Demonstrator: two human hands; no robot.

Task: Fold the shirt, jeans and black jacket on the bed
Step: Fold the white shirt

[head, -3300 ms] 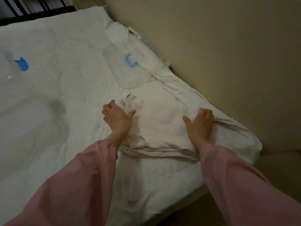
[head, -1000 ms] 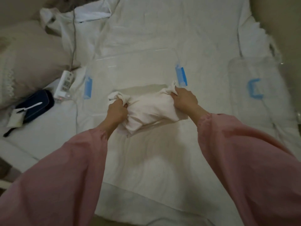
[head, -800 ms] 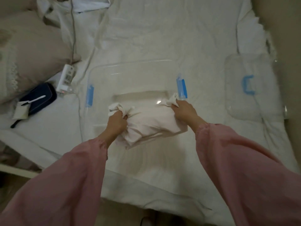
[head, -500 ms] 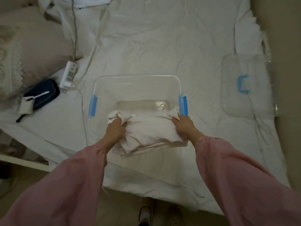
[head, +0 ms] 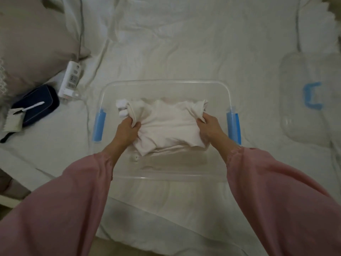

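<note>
Nearest to me are my two pink sleeves [head: 276,196], reaching forward over the near edge of the bed [head: 166,43]. Just past the cuffs, my left hand [head: 127,132] is fisted tight around a bunched corner of the folded white shirt [head: 166,126], and my right hand [head: 210,128] pinches the opposite corner in a closed grip, so I carry the bundle by its two ends. The shirt sits within the outline of a clear plastic storage bin [head: 166,82] that stands on the white sheet; I cannot tell whether the fabric rests on the bin's floor or hangs just above it. Blue latches flank my hands, one on the bin's left side [head: 99,126] and one on its right [head: 234,126]. Off to the right, well apart from the bin, its clear lid [head: 295,126] lies flat on the bed with a blue handle [head: 312,97]. To the left I see a dark blue pouch [head: 36,108] with a white utensil on top, and just beyond it a white power strip [head: 71,78] with its cord running away from me. A beige pillow [head: 33,39] fills the far left corner, and rumpled sheet covers the rest.
</note>
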